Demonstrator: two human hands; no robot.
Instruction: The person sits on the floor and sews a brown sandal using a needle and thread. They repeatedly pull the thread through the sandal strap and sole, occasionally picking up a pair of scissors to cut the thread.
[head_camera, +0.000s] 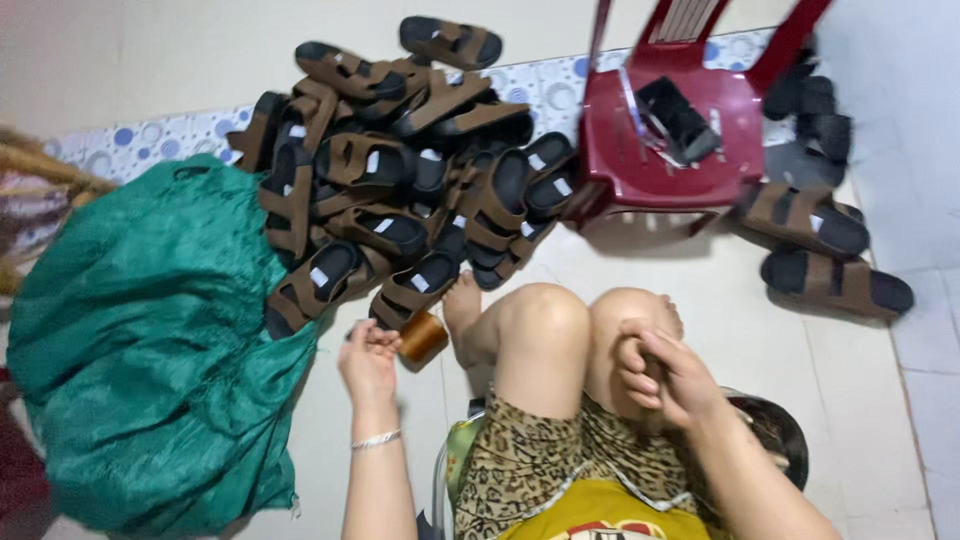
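Note:
My left hand reaches down to the floor and its fingers close around a brown roll of tape beside my foot. Just beyond it lies a big pile of brown and black strap sandals. My right hand rests on my bent right knee, fingers curled, holding nothing. I sit low with both knees up, in leopard-print shorts and a yellow top.
A large green mesh sack fills the left side. A dark red plastic chair stands at the back right with a black sandal on its seat. More sandals lie to the right of the chair.

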